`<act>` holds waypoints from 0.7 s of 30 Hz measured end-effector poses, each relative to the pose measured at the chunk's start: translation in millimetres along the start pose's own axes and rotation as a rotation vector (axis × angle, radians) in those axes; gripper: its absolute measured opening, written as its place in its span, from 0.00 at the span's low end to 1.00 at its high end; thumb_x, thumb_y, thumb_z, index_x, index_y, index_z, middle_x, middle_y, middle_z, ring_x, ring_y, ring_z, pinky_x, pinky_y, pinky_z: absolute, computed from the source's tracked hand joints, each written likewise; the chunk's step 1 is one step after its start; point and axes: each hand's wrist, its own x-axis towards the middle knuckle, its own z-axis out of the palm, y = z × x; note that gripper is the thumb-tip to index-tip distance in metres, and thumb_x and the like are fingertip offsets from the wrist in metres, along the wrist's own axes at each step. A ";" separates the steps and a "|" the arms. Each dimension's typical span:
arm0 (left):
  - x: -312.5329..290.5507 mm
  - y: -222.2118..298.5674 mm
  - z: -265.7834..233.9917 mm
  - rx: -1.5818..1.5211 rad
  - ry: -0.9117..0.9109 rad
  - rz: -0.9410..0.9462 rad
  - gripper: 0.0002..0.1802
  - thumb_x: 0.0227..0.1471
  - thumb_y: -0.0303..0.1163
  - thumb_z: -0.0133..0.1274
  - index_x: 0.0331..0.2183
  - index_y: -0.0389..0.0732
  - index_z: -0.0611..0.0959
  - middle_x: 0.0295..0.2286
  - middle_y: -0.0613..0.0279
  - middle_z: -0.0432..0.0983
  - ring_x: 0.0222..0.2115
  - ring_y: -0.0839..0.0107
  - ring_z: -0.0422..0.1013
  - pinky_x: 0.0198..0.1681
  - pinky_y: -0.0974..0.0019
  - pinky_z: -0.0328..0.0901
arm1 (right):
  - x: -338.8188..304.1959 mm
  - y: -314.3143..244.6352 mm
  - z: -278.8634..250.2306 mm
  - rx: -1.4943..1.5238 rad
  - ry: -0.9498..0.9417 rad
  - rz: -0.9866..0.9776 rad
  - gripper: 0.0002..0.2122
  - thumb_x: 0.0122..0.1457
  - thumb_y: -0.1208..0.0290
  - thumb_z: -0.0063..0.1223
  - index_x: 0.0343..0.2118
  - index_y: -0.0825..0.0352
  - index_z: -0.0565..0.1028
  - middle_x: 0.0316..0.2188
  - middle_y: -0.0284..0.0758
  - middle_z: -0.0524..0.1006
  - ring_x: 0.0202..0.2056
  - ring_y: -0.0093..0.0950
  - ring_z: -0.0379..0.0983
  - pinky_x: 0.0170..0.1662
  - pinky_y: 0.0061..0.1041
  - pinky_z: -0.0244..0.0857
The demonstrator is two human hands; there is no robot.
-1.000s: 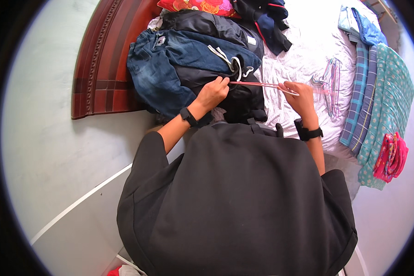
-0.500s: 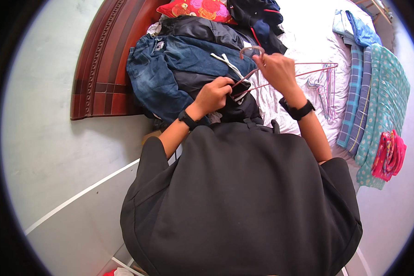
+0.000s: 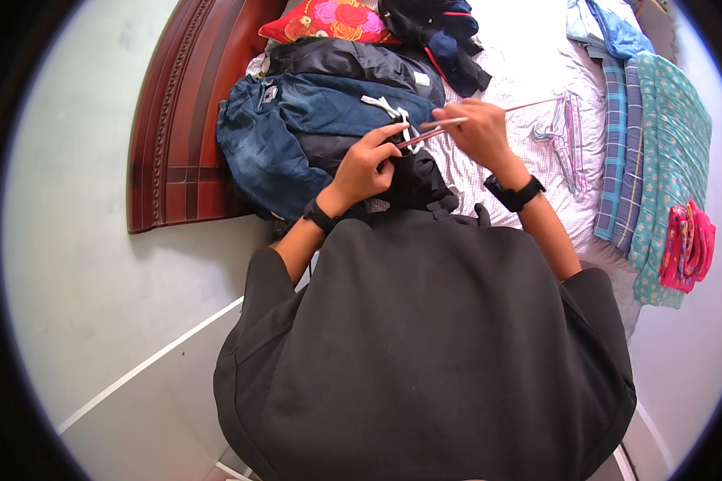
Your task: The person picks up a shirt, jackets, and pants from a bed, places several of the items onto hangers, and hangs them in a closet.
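A: Starting with the hands, how to describe the grip?

B: Right hand [image 3: 483, 136] closed around the hanger [image 3: 423, 137], close to its hook. Left hand [image 3: 363, 167] at the left end, fingers part-spread; cannot tell from this angle whether pinching the bar or merely touching it.

A: And the hanger's place?

B: Up between both hands, over the black cloth [image 3: 421, 180] at the near side of the bed [image 3: 517, 68], with one long side running out past the right knuckles toward the loose hangers [image 3: 569, 144].

A: How to handle it well?

B: Hold firmly near the hook for easy turning. Guide the left end with light fingertips, without bending the thin bar. Mind the white drawstring [image 3: 385, 104] right by that end: probably easy to snag. Better to ease the cord aside before any pull or twist.

A: Edges to watch?

B: To the left, beyond the jeans [image 3: 253, 152], the wooden headboard [image 3: 180, 128]. To the right, the loose hangers right at the far tip; touching or not, cannot tell. Likely to tangle in a wide swing. Beyond those, the checked cloth [image 3: 614, 152] and green cloth [image 3: 675, 144].

A: Best room for moving, then?

B: Upward first, then over the pale stretch of bed between the dark clothes [image 3: 449, 52] and the loose hangers.
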 end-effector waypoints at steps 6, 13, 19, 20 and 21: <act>16.0 13.9 14.7 -0.126 -0.043 -0.103 0.17 0.37 0.20 0.53 0.36 0.32 0.77 0.28 0.53 0.76 0.28 0.62 0.74 0.35 0.66 0.67 | 0.7 -26.1 19.4 0.046 -0.079 -0.106 0.09 0.47 0.65 0.59 0.16 0.59 0.71 0.14 0.28 0.68 0.23 0.27 0.68 0.27 0.29 0.61; 4.9 19.4 21.4 -0.441 0.012 -0.340 0.15 0.48 0.30 0.60 0.38 0.36 0.76 0.12 0.71 0.64 0.17 0.86 0.56 0.19 0.75 0.50 | -15.3 -37.2 7.6 0.039 0.180 -0.173 0.19 0.41 0.60 0.65 0.35 0.60 0.72 0.34 0.31 0.70 0.38 0.32 0.67 0.43 0.28 0.57; 7.2 17.1 -4.3 -0.376 0.207 -0.380 0.15 0.59 0.37 0.51 0.24 0.38 0.74 0.16 0.74 0.64 0.20 0.88 0.56 0.20 0.76 0.52 | -39.0 -31.7 29.6 0.288 -0.584 -0.073 0.18 0.47 0.59 0.60 0.36 0.67 0.75 0.35 0.38 0.76 0.38 0.38 0.73 0.41 0.36 0.66; 9.1 20.7 -5.5 -0.364 0.215 -0.356 0.16 0.59 0.37 0.51 0.23 0.39 0.73 0.16 0.74 0.62 0.20 0.87 0.56 0.20 0.75 0.53 | -38.4 -32.1 37.7 0.300 -0.594 -0.091 0.18 0.47 0.59 0.60 0.36 0.67 0.75 0.35 0.38 0.76 0.38 0.38 0.73 0.41 0.36 0.66; 10.5 23.1 -7.3 -0.283 0.203 -0.310 0.16 0.58 0.37 0.50 0.22 0.39 0.71 0.15 0.72 0.60 0.19 0.86 0.55 0.19 0.74 0.53 | -39.8 -29.1 49.7 0.308 -0.502 -0.175 0.20 0.46 0.59 0.61 0.39 0.67 0.75 0.39 0.39 0.76 0.43 0.39 0.71 0.46 0.37 0.64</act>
